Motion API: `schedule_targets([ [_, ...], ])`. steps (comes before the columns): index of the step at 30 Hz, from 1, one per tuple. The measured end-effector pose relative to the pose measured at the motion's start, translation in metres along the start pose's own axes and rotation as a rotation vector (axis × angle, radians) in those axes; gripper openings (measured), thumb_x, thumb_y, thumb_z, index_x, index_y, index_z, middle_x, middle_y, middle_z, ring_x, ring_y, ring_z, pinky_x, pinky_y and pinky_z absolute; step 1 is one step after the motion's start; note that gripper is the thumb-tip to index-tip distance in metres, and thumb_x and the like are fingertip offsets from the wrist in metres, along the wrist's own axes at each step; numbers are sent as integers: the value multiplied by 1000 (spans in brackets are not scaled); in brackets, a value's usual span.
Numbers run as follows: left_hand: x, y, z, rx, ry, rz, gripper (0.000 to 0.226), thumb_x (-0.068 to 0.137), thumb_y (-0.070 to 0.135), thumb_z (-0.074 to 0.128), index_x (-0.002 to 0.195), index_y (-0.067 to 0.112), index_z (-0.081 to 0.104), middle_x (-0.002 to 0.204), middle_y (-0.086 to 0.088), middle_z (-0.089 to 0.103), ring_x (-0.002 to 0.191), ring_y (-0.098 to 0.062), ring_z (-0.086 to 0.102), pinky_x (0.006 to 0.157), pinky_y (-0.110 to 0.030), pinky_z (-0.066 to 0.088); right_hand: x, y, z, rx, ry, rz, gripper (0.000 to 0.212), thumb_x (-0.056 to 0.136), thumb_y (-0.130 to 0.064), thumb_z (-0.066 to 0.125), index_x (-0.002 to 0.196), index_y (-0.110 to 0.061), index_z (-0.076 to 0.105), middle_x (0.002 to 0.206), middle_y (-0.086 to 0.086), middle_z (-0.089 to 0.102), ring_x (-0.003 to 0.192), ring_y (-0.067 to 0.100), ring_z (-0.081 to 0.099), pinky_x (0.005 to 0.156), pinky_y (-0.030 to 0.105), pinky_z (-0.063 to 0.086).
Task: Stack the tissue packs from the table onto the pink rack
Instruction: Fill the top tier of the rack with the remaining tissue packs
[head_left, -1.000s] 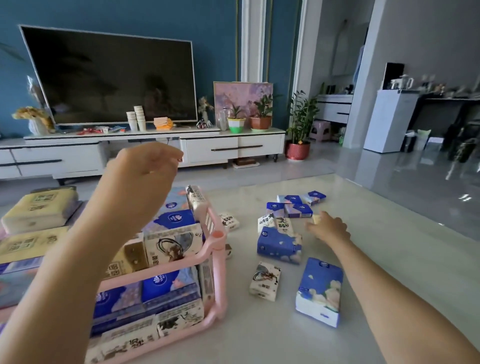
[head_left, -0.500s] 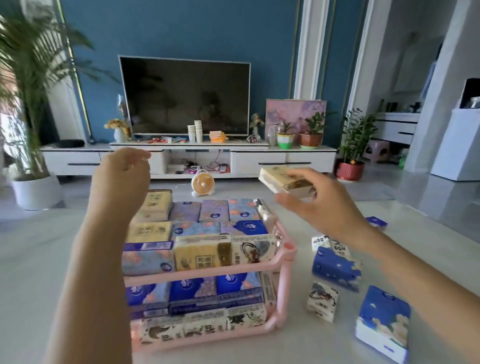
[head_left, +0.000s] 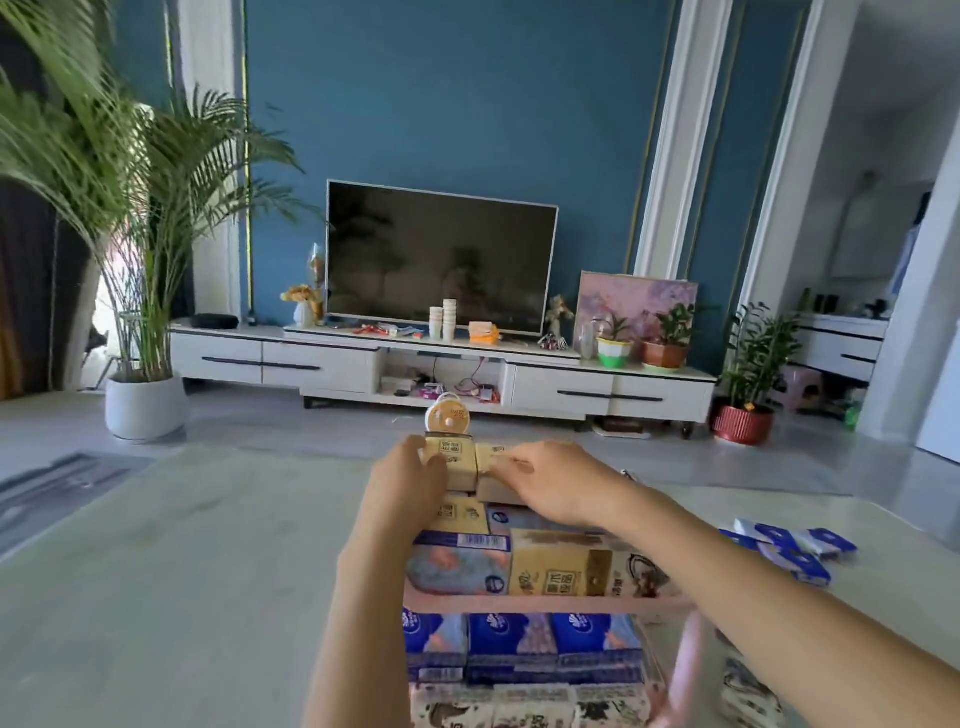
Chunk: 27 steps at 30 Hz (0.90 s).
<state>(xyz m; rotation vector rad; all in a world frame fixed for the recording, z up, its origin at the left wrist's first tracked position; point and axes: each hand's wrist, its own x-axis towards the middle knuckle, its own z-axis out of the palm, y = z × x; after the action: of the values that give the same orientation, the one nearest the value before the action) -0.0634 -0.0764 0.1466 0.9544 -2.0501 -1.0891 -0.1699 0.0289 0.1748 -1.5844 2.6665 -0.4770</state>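
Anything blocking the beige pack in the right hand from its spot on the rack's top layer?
Nothing visible does. The right hand holds the beige pack at the far end of the pink rack, on top of the packs there, right beside a second beige pack that the left hand touches.

- Home, living room.
- Big flat TV against teal wall with white trim.
- Long low white TV cabinet with drawers; paper cups, small potted plants and a leaning painting on top.
- Tall palm in white pot on the floor at left; plant in red pot at right.
- Small desk fan on the floor.
- Doorway at right opens to another room with white drawer unit.
- Household tissue packs on pink rack.
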Motion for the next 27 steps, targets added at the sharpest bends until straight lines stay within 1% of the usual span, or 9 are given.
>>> schedule_targets([
  [2, 3, -4, -1, -30, -17, -9, 39, 94, 22, 41, 132, 16, 42, 113, -13, 60, 88, -25, 62, 77, -36, 54, -1, 2, -3, 36, -29, -14, 35, 98, -38, 37, 116, -20, 60, 119, 7, 61, 108, 25, 55, 93, 37, 45],
  [4, 4, -6, -2, -64, -31, -24, 38, 93, 20, 40, 131, 17, 42, 109, -11, 60, 80, -22, 62, 67, -33, 55, 0, 3, -4, 75, -16, -21, 31, 97, -31, 41, 121, -21, 59, 122, 4, 61, 107, 23, 58, 94, 37, 46],
  [8, 6, -7, -6, -114, -35, -34, 39, 92, 14, 36, 130, 16, 43, 106, -10, 57, 71, -17, 56, 49, -24, 41, 3, 4, -3, 91, 15, -28, 29, 97, -29, 44, 119, -20, 60, 119, 3, 62, 101, 20, 58, 90, 37, 47],
  [10, 6, -9, -7, -129, -41, -37, 38, 92, 14, 35, 129, 16, 43, 106, -10, 58, 70, -17, 54, 47, -23, 37, 5, 4, -1, 68, 33, -36, 30, 97, -30, 42, 117, -19, 61, 117, 5, 62, 103, 22, 58, 92, 39, 46],
  [18, 1, -5, -10, -121, -58, -35, 35, 92, 10, 34, 126, 14, 42, 94, -6, 54, 59, -10, 48, 42, -19, 33, 11, 4, 1, 87, 66, -49, 34, 96, -31, 44, 125, -18, 57, 133, 0, 54, 116, 17, 52, 90, 29, 43],
  [21, 1, -4, -15, -70, -70, -34, 28, 92, 9, 35, 119, 12, 45, 95, -7, 54, 62, -10, 47, 45, -20, 34, 9, 4, 1, 106, 61, -57, 33, 96, -32, 44, 123, -19, 58, 131, -1, 56, 112, 16, 54, 88, 27, 43],
  [23, 0, -2, -19, -15, -49, -16, 19, 93, 13, 37, 110, 10, 47, 101, -9, 54, 66, -10, 46, 50, -22, 36, 7, 4, 0, 128, 60, -81, 29, 96, -34, 43, 117, -23, 60, 120, 2, 61, 105, 16, 56, 91, 28, 44],
  [24, 0, 0, -20, -5, -29, 0, 21, 95, 16, 38, 113, 10, 48, 107, -10, 54, 70, -13, 47, 53, -24, 35, 4, 4, -1, 150, 68, -84, 29, 96, -35, 43, 118, -24, 58, 115, 4, 62, 102, 17, 57, 91, 30, 45],
  [27, -3, 6, -19, 12, 26, 49, 40, 96, 24, 39, 134, 10, 40, 125, -13, 52, 78, -16, 49, 61, -26, 36, -7, 13, -19, 229, 154, -35, 40, 97, -34, 43, 134, -21, 45, 124, 7, 58, 103, 15, 54, 85, 28, 43],
])
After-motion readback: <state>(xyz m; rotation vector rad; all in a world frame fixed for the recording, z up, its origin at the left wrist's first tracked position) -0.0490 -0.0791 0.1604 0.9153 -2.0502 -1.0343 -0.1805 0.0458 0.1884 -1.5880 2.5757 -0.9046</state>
